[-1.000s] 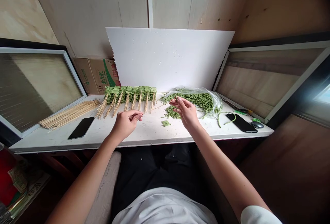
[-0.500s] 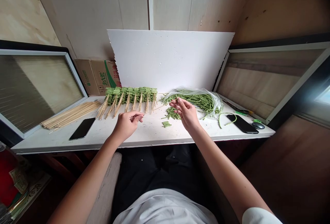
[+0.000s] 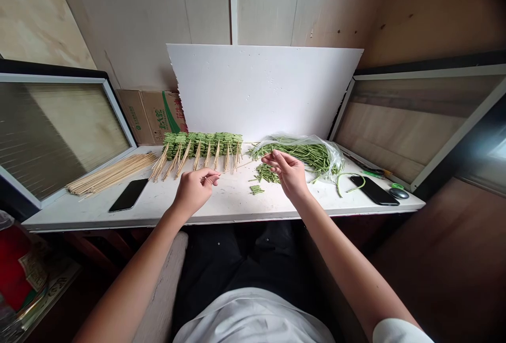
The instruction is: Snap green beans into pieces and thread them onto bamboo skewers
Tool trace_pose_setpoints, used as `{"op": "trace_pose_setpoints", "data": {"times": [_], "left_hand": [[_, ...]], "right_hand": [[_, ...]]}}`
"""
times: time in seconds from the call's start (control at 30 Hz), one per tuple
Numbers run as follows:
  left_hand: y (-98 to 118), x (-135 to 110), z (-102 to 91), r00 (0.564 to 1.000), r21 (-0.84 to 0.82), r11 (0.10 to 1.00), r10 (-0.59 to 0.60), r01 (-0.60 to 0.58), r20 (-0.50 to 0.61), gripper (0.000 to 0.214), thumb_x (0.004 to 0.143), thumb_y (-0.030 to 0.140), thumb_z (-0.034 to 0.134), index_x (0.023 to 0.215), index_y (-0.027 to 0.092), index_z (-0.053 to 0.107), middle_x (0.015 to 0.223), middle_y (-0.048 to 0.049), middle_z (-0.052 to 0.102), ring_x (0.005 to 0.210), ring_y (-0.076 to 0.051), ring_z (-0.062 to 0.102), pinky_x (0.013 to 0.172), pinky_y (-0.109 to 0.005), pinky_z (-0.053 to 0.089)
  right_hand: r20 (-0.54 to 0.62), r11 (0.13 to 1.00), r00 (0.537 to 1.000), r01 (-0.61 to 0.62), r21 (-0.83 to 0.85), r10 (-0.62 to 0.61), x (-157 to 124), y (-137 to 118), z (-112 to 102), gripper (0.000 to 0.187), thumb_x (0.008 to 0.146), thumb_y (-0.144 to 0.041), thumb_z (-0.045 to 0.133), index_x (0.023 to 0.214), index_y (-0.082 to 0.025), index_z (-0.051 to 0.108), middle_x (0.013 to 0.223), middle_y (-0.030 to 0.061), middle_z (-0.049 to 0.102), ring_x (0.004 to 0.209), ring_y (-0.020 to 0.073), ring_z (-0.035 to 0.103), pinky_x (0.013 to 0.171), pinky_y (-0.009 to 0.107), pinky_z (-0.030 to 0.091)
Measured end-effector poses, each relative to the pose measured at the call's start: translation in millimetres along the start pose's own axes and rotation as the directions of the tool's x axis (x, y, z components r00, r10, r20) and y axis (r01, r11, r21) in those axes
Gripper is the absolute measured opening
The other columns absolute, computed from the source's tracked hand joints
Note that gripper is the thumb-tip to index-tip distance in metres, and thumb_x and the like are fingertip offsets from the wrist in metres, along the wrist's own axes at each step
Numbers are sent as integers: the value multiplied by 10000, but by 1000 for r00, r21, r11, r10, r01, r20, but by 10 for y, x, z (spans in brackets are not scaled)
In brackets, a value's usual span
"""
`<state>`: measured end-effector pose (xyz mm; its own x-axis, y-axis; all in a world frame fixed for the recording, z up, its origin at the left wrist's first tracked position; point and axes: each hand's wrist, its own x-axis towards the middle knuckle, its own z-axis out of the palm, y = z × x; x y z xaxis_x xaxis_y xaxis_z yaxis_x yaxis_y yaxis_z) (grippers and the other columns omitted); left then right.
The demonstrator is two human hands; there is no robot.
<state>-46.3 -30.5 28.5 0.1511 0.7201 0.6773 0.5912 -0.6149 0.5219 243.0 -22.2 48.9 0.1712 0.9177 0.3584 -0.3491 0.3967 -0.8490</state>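
My left hand point(image 3: 194, 191) pinches the end of a thin bamboo skewer point(image 3: 245, 164), which runs right toward my right hand point(image 3: 288, 173). The fingertips of my right hand come together near the skewer's far end, and I cannot tell whether they hold anything. Behind them, a long row of skewered green bean pieces point(image 3: 203, 145) lies with its bare skewer ends toward me. Loose cut bean pieces point(image 3: 265, 173) lie just under my right hand, with a smaller pile point(image 3: 256, 189) nearer me. Long green beans fill a clear plastic bag point(image 3: 322, 156).
A bundle of bamboo skewers point(image 3: 113, 173) and a phone point(image 3: 129, 195) lie on the white table point(image 3: 221, 208) at left. A second phone point(image 3: 374, 190) and a computer mouse point(image 3: 399, 193) lie right. A white foam board point(image 3: 261, 90) stands behind.
The skewer has shifted slightly between my hands, and my fingers have barely moved. The whole view has drifted a little, with the table sliding right in the picture.
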Motion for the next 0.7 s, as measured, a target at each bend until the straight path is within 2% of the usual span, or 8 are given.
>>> {"op": "trace_pose_setpoints", "data": {"times": [0.3, 0.7], "left_hand": [[44, -6, -14, 994, 82, 994, 82, -75, -77, 191, 922, 200, 623, 858, 175, 801, 702, -31, 772, 614, -179, 716, 647, -284, 539], [24, -19, 20, 994, 59, 996, 74, -69, -76, 188, 916, 172, 616, 855, 176, 794, 674, -20, 748, 590, -165, 688, 609, -266, 502]], "right_hand": [[-3, 997, 999, 42, -60, -42, -39, 16, 35, 360, 777, -529, 902, 922, -207, 834, 957, 94, 829, 961, 281, 817, 645, 282, 567], [43, 994, 997, 71, -86, -67, -63, 43, 32, 369, 819, -571, 858, 928, -221, 812, 960, 90, 817, 957, 271, 809, 679, 304, 577]]}}
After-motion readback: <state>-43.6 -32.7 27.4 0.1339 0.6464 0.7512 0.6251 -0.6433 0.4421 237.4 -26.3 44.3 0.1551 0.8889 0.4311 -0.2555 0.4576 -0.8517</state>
